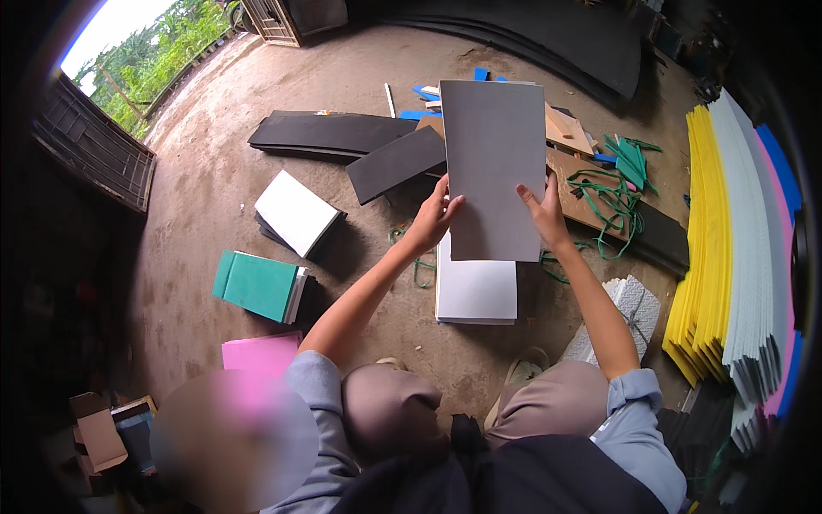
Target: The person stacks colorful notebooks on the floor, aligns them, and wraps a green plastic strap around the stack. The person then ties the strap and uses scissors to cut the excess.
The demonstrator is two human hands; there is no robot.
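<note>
I hold a tall grey rectangular sheet (494, 167) up in front of me. My left hand (435, 216) grips its lower left edge and my right hand (543, 212) grips its lower right edge. Directly below the sheet, a stack of white sheets (476, 293) lies flat on the concrete floor (214, 184) between my knees and the sheet.
On the floor to the left lie a white stack (294, 212), a teal stack (259, 284) and a pink sheet (261, 352). Black foam strips (342, 137), wooden boards (591, 193) and green straps (621, 193) lie beyond. Yellow, white, pink and blue sheets (728, 248) stand stacked at right.
</note>
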